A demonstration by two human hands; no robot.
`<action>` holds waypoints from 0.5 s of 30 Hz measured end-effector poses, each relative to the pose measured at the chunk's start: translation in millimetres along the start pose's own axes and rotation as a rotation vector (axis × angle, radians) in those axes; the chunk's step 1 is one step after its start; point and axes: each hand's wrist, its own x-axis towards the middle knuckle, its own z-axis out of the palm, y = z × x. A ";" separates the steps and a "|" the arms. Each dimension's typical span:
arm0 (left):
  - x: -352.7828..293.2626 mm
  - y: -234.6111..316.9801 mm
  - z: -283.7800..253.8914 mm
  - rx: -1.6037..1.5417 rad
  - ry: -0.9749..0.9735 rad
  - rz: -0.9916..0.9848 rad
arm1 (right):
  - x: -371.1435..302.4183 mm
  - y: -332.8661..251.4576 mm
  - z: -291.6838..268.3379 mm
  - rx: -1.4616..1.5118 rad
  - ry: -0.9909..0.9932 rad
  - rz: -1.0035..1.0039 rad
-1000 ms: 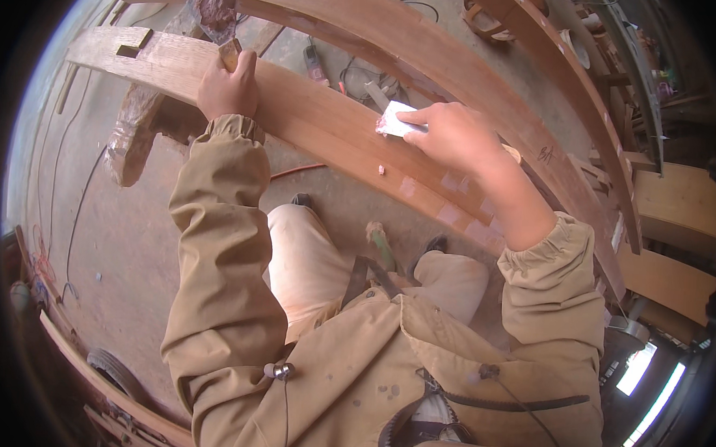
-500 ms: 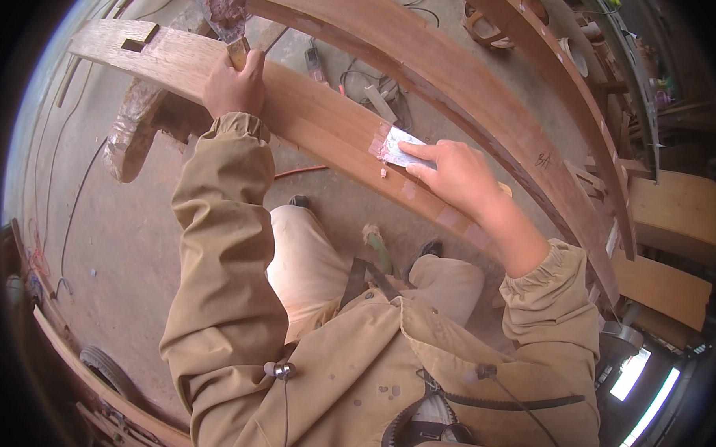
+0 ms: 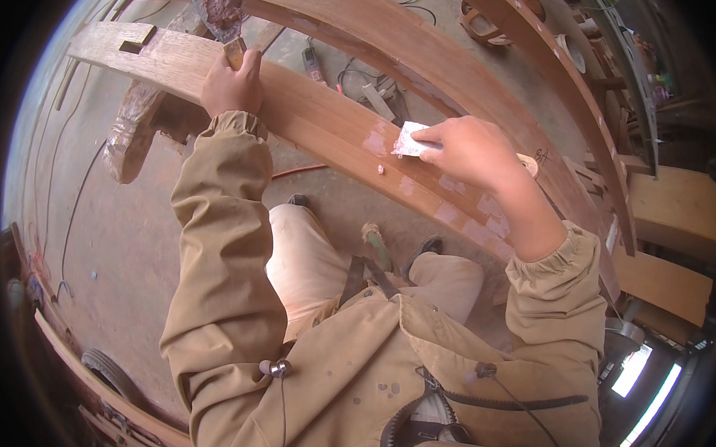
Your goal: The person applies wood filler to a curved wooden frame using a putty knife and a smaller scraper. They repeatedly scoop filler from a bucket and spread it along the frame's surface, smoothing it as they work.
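Observation:
A long, curved wooden plank [image 3: 314,115] with a notch near its left end lies across in front of me. Pinkish filler patches [image 3: 488,220] mark its right half, and a small crumb of filler sits near its front edge. My left hand [image 3: 233,87] is closed round the handle of a putty knife whose blade carries a lump of reddish-brown filler [image 3: 223,12]; this hand rests at the plank's left part. My right hand [image 3: 475,151] grips a scraper [image 3: 411,139] with a pale, filler-smeared blade, its edge at a pink patch on the plank. The scraper's handle end shows behind the wrist.
More curved wooden beams [image 3: 396,40] stretch beyond the plank. A plastic-wrapped support [image 3: 128,137] stands under its left end. Cables and a power tool [image 3: 312,63] lie on the floor behind. A tyre [image 3: 108,368] is at lower left, and curved boards [image 3: 663,289] are stacked at right.
My right hand and its scraper have shifted slightly right and away from me, uncovering the pink patch. The left hand has barely moved.

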 end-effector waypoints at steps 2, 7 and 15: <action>-0.9 4.8 -3.5 -0.002 0.008 -0.047 | -16.7 -13.8 -12.2 0.138 -0.025 0.021; -0.1 4.3 -3.0 0.007 -0.014 -0.061 | -22.3 -22.9 13.4 -0.051 0.050 -0.147; -2.6 6.6 -7.5 0.064 -0.031 0.014 | -29.0 -21.8 28.9 0.038 0.134 -0.164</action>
